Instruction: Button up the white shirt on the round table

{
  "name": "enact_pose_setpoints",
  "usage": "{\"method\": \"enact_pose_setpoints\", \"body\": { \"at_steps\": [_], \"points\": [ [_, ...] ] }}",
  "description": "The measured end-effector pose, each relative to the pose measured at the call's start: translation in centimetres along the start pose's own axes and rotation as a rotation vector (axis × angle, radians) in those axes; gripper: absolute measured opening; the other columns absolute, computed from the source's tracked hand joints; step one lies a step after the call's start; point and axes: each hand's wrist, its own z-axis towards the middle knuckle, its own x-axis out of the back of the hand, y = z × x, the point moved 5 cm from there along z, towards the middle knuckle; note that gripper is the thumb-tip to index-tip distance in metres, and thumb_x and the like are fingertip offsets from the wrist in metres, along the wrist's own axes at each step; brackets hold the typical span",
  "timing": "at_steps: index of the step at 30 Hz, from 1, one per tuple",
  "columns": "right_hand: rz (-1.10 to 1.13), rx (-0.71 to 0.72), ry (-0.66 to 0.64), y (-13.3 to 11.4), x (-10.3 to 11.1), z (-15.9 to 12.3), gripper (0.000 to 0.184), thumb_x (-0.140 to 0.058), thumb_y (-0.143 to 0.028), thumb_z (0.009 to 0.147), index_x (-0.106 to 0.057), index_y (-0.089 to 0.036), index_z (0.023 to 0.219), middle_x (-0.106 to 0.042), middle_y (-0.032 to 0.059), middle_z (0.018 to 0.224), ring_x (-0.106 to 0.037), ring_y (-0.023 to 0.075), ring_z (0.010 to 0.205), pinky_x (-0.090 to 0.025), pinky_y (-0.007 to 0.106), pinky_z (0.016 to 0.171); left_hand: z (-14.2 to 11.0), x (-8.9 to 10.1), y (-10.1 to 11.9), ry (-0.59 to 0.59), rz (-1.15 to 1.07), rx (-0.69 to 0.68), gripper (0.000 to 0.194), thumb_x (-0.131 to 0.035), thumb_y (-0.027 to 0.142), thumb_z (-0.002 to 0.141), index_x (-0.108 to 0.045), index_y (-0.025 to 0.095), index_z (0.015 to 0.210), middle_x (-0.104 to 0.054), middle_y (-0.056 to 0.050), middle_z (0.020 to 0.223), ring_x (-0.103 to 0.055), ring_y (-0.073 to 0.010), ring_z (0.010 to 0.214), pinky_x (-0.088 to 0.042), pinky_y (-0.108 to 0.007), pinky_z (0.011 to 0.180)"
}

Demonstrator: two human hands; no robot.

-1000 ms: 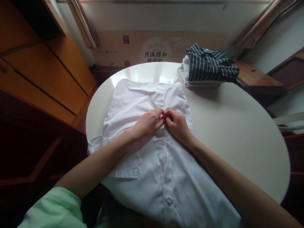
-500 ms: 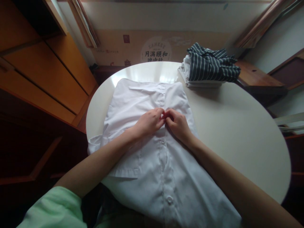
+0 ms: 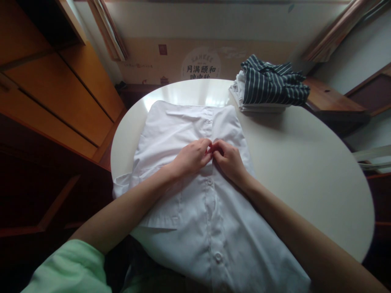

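A white button-up shirt [image 3: 189,203] lies spread over the table, its lower part hanging toward me past the near edge. My left hand [image 3: 195,154] and my right hand [image 3: 227,158] meet at the front placket, fingertips pinched together on its edge. Whatever button or buttonhole lies between the fingers is hidden by them. One button [image 3: 209,122] shows above the hands; another button [image 3: 209,182] and a lower button [image 3: 218,256] show below. A pocket [image 3: 161,215] sits on the left side, partly under my left forearm.
The oval white table [image 3: 305,162] extends to the right. At its far right edge stands a pile of folded white clothes with a dark striped garment [image 3: 271,83] on top. Wooden cabinets [image 3: 61,89] are on the left, and a wooden surface [image 3: 332,97] is at the back right.
Almost nothing differs. Both hands stay pinched at the same spot on the placket, with at most a slight shift of the fingers.
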Motion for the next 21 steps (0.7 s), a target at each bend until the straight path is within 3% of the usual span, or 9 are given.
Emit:
{"method": "enact_pose_setpoints", "body": {
  "at_steps": [21],
  "points": [
    [-0.004,0.003,-0.003,-0.05,-0.03,0.04,0.015,-0.042,-0.009,0.066,-0.053,-0.018,0.068,-0.059,0.0018,0.069,-0.053,0.0145,0.066,-0.038,0.025,0.065,-0.22,0.46,0.49,-0.025,0.059,-0.041,0.012,-0.042,0.019,0.08,-0.05,0.013,0.086,-0.057,-0.005,0.082,-0.052,-0.0149,0.072,-0.043,-0.026,0.066]
  ]
}}
